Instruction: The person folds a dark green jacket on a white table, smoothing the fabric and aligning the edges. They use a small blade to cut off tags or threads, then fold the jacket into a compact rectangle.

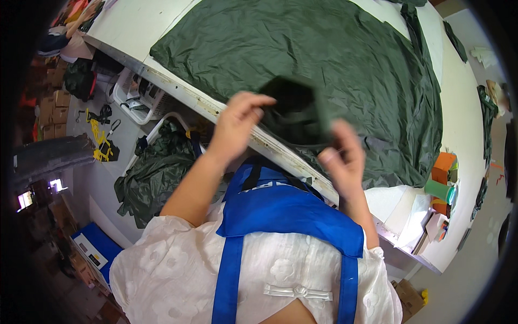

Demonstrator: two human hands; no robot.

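Note:
Above the table edge, a small dark green fabric piece (294, 116) stands open like a pouch, its inside dark and its outline smeared by motion. My left hand (237, 124) pinches its left edge between thumb and fingertips. On the opposite side, my right hand (345, 156) is blurred, with thumb and curled fingers closed at the piece's lower right edge. Beneath and beyond both hands, a large wrinkled dark green sheet of fabric (324, 48) is spread over the white table (132, 32).
Below the table edge at left, more green fabric (156, 167) is heaped near a white plastic basket (127, 100). A green cup-like container (440, 190) and an orange box (443, 164) stand at the table's right. Another person (70, 40) is at the far left.

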